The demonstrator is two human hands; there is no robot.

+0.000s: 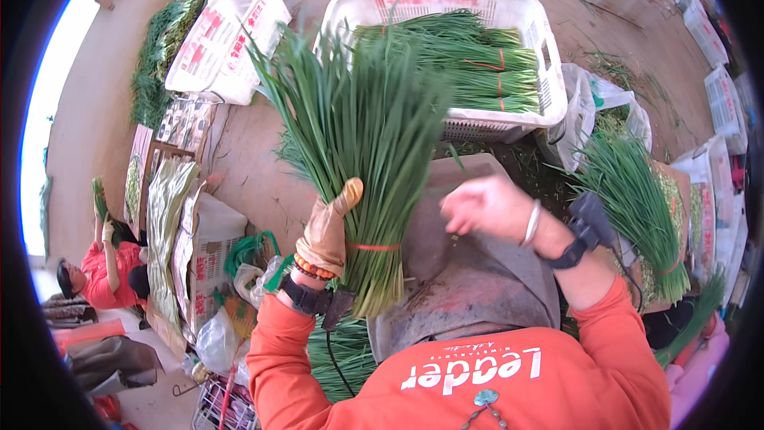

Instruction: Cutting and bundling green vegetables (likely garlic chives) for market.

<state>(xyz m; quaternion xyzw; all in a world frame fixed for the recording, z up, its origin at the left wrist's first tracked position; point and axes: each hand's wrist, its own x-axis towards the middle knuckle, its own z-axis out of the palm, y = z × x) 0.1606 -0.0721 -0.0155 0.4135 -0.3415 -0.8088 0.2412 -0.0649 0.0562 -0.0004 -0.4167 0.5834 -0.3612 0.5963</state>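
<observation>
My left hand [327,230], in a tan glove, grips a large bundle of long green stalks, likely Chinese chives [382,149], from its left side. A red band [374,246] goes round the bundle just above its pale cut ends, and the leaf tips fan out away from me, somewhat blurred. My bare right hand [486,206] is raised to the right of the bundle, apart from it, over the grey apron [459,286] on my lap. It is blurred by motion, its fingers are partly curled, and whether it holds anything cannot be told.
Ahead, a white plastic crate [552,86] holds banded bundles. Another banded bundle [638,209] lies at right beside a plastic bag [576,107]. A white crate [230,36] and piled greens [170,54] are at upper left. A person [107,275] at far left holds greens; more stalks [343,358] lie by my left arm.
</observation>
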